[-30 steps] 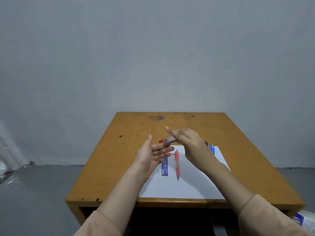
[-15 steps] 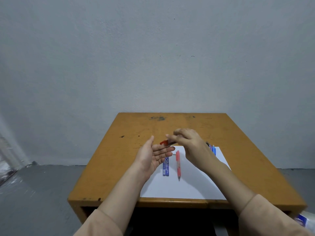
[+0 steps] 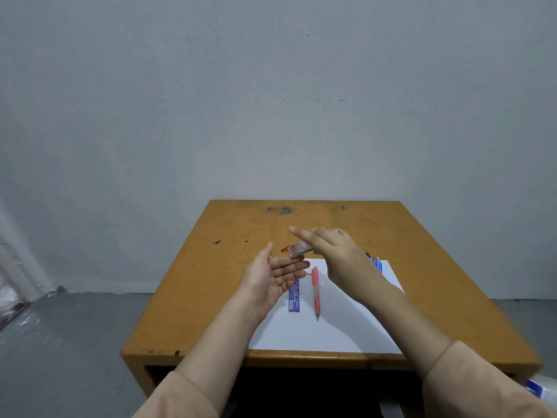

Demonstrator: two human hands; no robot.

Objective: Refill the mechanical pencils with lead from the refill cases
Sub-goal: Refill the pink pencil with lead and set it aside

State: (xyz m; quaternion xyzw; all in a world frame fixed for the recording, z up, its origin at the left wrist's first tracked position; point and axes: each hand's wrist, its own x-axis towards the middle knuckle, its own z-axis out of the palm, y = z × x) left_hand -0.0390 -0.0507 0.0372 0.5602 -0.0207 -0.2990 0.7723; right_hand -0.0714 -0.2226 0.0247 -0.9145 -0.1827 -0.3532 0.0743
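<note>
Here, right hand (image 3: 334, 251) pinching red-capped refill case (image 3: 297, 248), left hand (image 3: 271, 279) flat-palmed, blue case (image 3: 294, 300) reading "PENCIL LEAD".

This is a plain study corner in a bare room. A small, scuffed wooden desk (image 3: 211, 297) stands against a grey painted wall (image 3: 271, 101), with grey concrete floor (image 3: 75, 327) to the left of the desk. On the desk lies a white sheet of paper (image 3: 331, 336) carrying stationery: a red mechanical pencil (image 3: 315, 292), a blue lead refill case (image 3: 294, 300) printed "PENCIL LEAD", and blue pens or pencils (image 3: 376, 262) at the sheet's far right corner. Under the desktop is a dark open shelf (image 3: 301, 387).
</note>
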